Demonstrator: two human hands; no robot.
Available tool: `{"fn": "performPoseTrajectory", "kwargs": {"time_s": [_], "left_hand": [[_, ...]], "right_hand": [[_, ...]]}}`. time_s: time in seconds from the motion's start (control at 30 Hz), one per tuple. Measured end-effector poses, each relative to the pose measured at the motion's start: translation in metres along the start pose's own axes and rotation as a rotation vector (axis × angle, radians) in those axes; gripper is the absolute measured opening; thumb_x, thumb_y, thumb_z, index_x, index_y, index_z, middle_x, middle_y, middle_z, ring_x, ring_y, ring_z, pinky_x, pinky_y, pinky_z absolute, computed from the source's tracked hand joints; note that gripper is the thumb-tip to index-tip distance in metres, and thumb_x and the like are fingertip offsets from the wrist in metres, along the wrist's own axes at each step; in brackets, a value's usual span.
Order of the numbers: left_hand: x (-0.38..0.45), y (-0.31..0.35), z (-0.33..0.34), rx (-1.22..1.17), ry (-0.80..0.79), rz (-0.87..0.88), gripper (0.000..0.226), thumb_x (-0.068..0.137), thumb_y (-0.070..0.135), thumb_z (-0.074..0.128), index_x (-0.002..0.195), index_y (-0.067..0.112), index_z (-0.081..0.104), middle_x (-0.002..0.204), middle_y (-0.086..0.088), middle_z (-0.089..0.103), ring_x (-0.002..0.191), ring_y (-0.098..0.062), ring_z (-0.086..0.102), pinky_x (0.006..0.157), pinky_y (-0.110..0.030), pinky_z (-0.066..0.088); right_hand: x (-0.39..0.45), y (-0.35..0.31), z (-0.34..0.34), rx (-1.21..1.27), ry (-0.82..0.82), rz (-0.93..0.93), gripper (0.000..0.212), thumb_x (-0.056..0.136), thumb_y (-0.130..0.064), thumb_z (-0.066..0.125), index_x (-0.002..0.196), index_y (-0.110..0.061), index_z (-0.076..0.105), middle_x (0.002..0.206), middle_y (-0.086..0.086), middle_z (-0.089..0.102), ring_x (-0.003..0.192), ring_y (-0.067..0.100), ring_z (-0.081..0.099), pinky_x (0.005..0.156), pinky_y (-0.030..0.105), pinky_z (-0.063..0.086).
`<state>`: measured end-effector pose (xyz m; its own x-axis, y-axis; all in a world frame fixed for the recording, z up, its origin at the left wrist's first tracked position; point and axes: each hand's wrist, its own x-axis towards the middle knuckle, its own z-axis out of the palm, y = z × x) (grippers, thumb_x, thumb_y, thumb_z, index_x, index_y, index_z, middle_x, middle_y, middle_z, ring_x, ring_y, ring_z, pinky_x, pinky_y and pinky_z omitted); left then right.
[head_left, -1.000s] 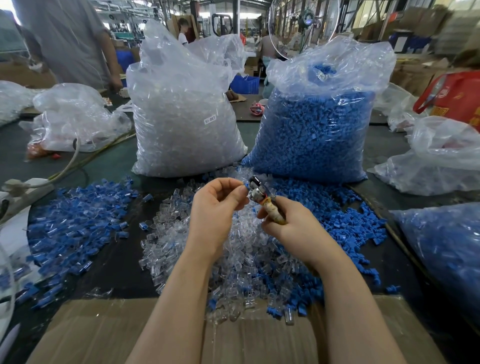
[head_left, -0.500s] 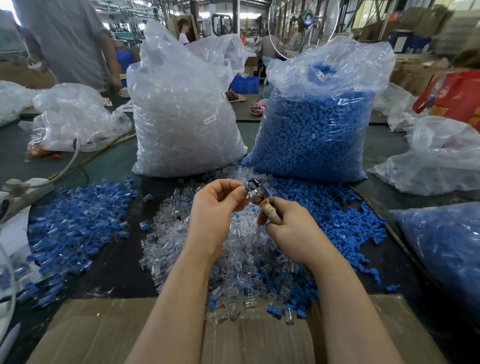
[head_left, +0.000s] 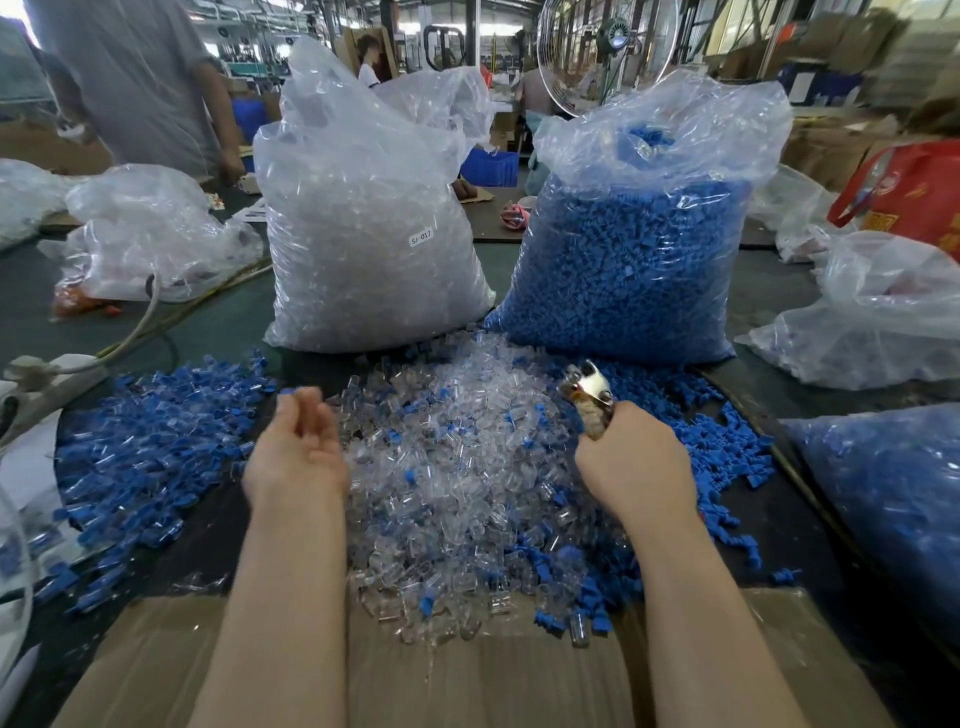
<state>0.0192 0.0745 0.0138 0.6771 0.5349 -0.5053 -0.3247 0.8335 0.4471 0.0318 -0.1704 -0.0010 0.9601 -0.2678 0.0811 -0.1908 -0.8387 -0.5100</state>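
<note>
L hand (head_left: 298, 447): seen palm-up over left edge of clear pile, fingers relaxed and loosely bent, not clamped on anything; fingertips blurred.
R hand (head_left: 634, 462): fingers curled tight round handle of tool, knuckles toward camera.
Tool (head_left: 589, 392): small metal plier-type head w/ wrapped handle; held in R hand only, head tilted up and left, raised above right side of clear pile. Whether its head is parted can't be told.
Hands: well apart, clear pile between them.
Clear pile (head_left: 457, 457): loose transparent caps heaped mid-table, a few blue bits mixed in; near edge spills onto cardboard.
Blue pieces (head_left: 727, 441): spread loose to right of clear pile, touching it.
Blue-and-clear heap (head_left: 150, 436): laid out to left of L hand, apart from clear pile.
Clear bag (head_left: 363, 234): upright behind the piles, left; sticker "SJ 017" seen on it.
Blue bag (head_left: 634, 249): upright just beside clear bag, right, top open.
Cardboard (head_left: 467, 675): flat at near edge, under both forearms.
Table (head_left: 218, 322): dark surface under everything.
Side bag (head_left: 893, 493): far right, blue parts inside, partly cut off by frame.
</note>
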Motion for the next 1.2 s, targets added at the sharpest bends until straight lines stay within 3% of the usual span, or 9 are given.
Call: {"fn": "performPoseTrajectory", "kwargs": {"time_s": [0.2, 0.3, 0.37, 0.47, 0.6, 0.7, 0.8, 1.07, 1.2], "left_hand": [[0.016, 0.023, -0.015, -0.207, 0.107, 0.023, 0.016, 0.102, 0.004, 0.045, 0.113, 0.002, 0.056, 0.099, -0.009, 0.068, 0.08, -0.01, 0.069, 0.056, -0.017, 0.054], [0.02, 0.02, -0.015, -0.133, -0.003, 0.014, 0.033, 0.104, 0.004, 0.037, 0.09, 0.005, 0.067, 0.132, -0.017, 0.058, 0.119, -0.016, 0.06, 0.097, -0.015, 0.047], [0.018, 0.015, -0.011, -0.047, -0.037, 0.021, 0.018, 0.102, 0.008, 0.046, 0.103, 0.004, 0.064, 0.133, -0.014, 0.059, 0.115, -0.016, 0.063, 0.098, -0.019, 0.049], [0.009, 0.011, -0.001, 0.401, -0.125, 0.107, 0.024, 0.092, 0.011, 0.064, 0.116, 0.012, 0.066, 0.106, -0.002, 0.072, 0.089, -0.009, 0.068, 0.075, -0.021, 0.055], [-0.012, -0.014, 0.003, 1.272, -0.506, 0.318, 0.031, 0.089, 0.025, 0.068, 0.12, 0.026, 0.064, 0.106, 0.015, 0.066, 0.091, 0.001, 0.058, 0.07, -0.016, 0.042], [-0.016, -0.035, 0.002, 1.698, -0.745, 0.336, 0.046, 0.089, 0.036, 0.067, 0.133, 0.027, 0.056, 0.129, 0.015, 0.057, 0.102, -0.002, 0.058, 0.083, -0.017, 0.05], [-0.018, -0.054, 0.001, 2.071, -0.745, 0.495, 0.041, 0.089, 0.041, 0.067, 0.129, 0.032, 0.059, 0.14, 0.006, 0.052, 0.124, -0.019, 0.052, 0.11, -0.047, 0.039], [-0.024, -0.06, 0.0, 2.092, -0.67, 0.798, 0.009, 0.084, 0.041, 0.072, 0.083, 0.035, 0.066, 0.118, 0.01, 0.061, 0.121, -0.019, 0.044, 0.104, -0.042, 0.032], [-0.024, -0.065, -0.001, 2.135, -0.734, 0.808, 0.007, 0.09, 0.038, 0.066, 0.089, 0.036, 0.06, 0.118, 0.007, 0.057, 0.121, -0.018, 0.045, 0.105, -0.042, 0.031]], "right_hand": [[-0.001, 0.003, 0.0, -0.133, -0.064, 0.129, 0.017, 0.087, -0.023, 0.058, 0.096, -0.011, 0.05, 0.081, 0.006, 0.053, 0.061, 0.019, 0.047, 0.047, 0.028, 0.028], [-0.002, 0.003, 0.002, -0.162, -0.082, 0.142, 0.017, 0.086, -0.023, 0.06, 0.094, -0.011, 0.05, 0.081, 0.006, 0.053, 0.062, 0.019, 0.046, 0.048, 0.028, 0.028], [-0.002, 0.003, 0.003, -0.171, -0.086, 0.14, 0.017, 0.086, -0.023, 0.061, 0.092, -0.011, 0.051, 0.081, 0.006, 0.054, 0.063, 0.02, 0.048, 0.049, 0.028, 0.03], [-0.001, 0.002, 0.004, -0.176, -0.096, 0.133, 0.019, 0.086, -0.024, 0.061, 0.095, -0.009, 0.054, 0.088, 0.009, 0.059, 0.07, 0.025, 0.055, 0.056, 0.03, 0.039], [0.0, 0.002, 0.004, -0.188, -0.125, 0.146, 0.024, 0.087, -0.026, 0.061, 0.102, -0.008, 0.055, 0.102, 0.012, 0.06, 0.081, 0.029, 0.059, 0.064, 0.034, 0.044], [0.001, 0.003, 0.003, -0.185, -0.124, 0.144, 0.018, 0.086, -0.025, 0.062, 0.093, -0.01, 0.054, 0.093, 0.009, 0.058, 0.07, 0.024, 0.053, 0.06, 0.032, 0.039], [0.002, 0.004, 0.002, -0.178, -0.111, 0.153, 0.019, 0.086, -0.023, 0.061, 0.079, -0.014, 0.046, 0.078, 0.005, 0.052, 0.061, 0.019, 0.045, 0.055, 0.03, 0.035], [0.003, 0.003, 0.004, -0.175, -0.115, 0.141, 0.021, 0.089, -0.023, 0.06, 0.08, -0.015, 0.043, 0.095, 0.008, 0.055, 0.063, 0.019, 0.045, 0.06, 0.033, 0.038], [0.003, 0.005, 0.002, -0.18, -0.126, 0.148, 0.028, 0.089, -0.022, 0.06, 0.074, -0.018, 0.037, 0.077, 0.003, 0.049, 0.06, 0.017, 0.042, 0.051, 0.03, 0.03]]}}
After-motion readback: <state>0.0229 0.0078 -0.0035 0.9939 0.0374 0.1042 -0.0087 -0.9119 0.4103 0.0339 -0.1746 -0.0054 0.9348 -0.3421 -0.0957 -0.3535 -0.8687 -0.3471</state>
